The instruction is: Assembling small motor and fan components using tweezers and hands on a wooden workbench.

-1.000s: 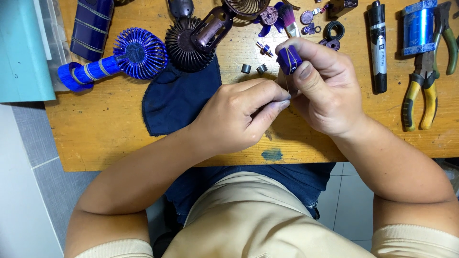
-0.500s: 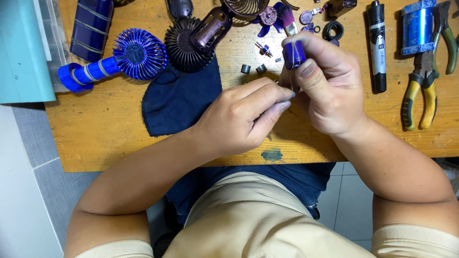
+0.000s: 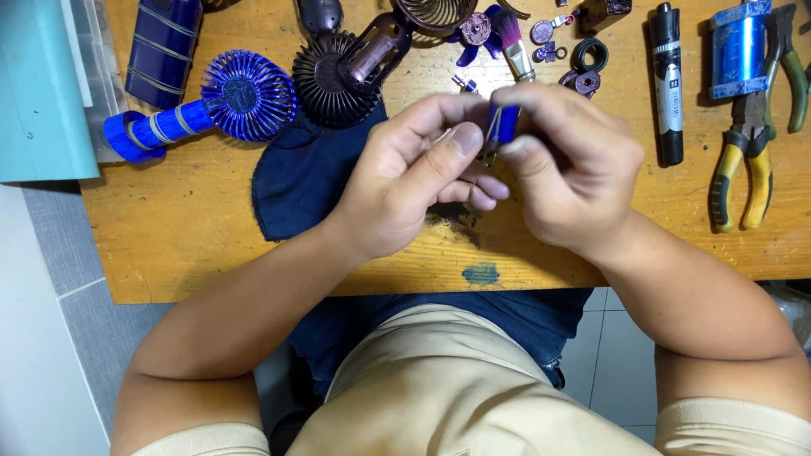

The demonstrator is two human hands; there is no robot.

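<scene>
My right hand (image 3: pixel 570 173) pinches a small blue cylindrical part (image 3: pixel 503 124) between thumb and fingers, above the wooden table (image 3: pixel 203 228). My left hand (image 3: pixel 414 173) meets it from the left, its thumb and forefinger closed on thin wires at the part's side. Both hands hover over the table's near edge, beside a dark blue cloth (image 3: pixel 304 177). What lies under the hands is hidden.
A blue hand fan (image 3: pixel 228 101) and a dark brown fan head (image 3: pixel 338 72) lie at the back left. Yellow-handled pliers (image 3: pixel 743 173), a black marker (image 3: pixel 667 80), a blue spool (image 3: pixel 737 46), a small brush (image 3: pixel 511 42) and several tiny parts sit to the right. A teal box (image 3: pixel 38 93) stands left.
Both hands have shifted together and the left thumb now presses against the blue part, which has dropped lower between the fingers.
</scene>
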